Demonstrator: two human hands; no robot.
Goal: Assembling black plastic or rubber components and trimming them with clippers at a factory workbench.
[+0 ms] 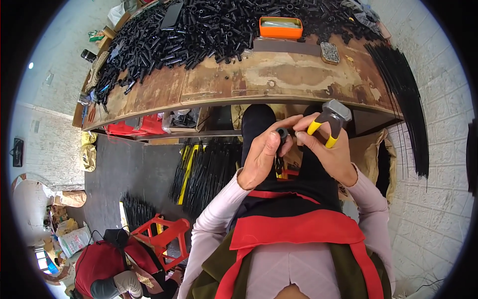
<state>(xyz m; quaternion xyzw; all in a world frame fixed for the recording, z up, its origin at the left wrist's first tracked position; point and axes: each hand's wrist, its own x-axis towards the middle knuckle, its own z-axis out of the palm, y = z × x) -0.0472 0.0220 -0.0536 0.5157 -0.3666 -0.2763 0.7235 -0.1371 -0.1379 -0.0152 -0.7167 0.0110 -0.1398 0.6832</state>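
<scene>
My left hand is wrapped round a black tube-shaped part, whose round end points up between thumb and fingers. My right hand holds pliers with a blocky grey metal head and yellow-and-black handles. The handles pass between its fingers, and the head points away from me. The thumb and forefinger of that hand pinch together just right of the tube-shaped part. Whether something small is between those fingertips, I cannot make out. Both hands are over my lap, in front of the table's near edge.
On the wooden table lies a large heap of black tubular parts. An orange box and a small tin of tiny pieces stand nearby. Long black rods hang off the right end. Behind a red stool, a person bends down.
</scene>
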